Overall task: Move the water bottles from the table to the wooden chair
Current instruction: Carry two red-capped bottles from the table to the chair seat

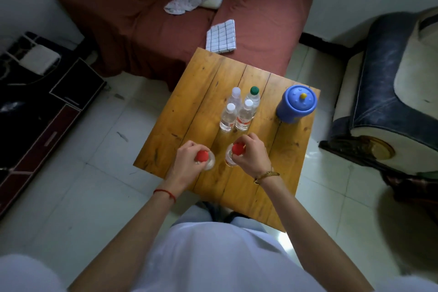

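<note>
Left hand (187, 161) is gripping a red-capped bottle (203, 157) by the neck, right hand (248, 154) pinching another red-capped bottle's (235, 153) cap; both are standing at the wooden table's (189, 106) near edge, bodies mostly hidden; four bottles (239, 109) are clustering mid-table, beside a blue jar (296, 106).

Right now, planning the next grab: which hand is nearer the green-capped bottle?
Right hand: it lies just below the green-capped bottle; left hand lies farther down-left.
</note>
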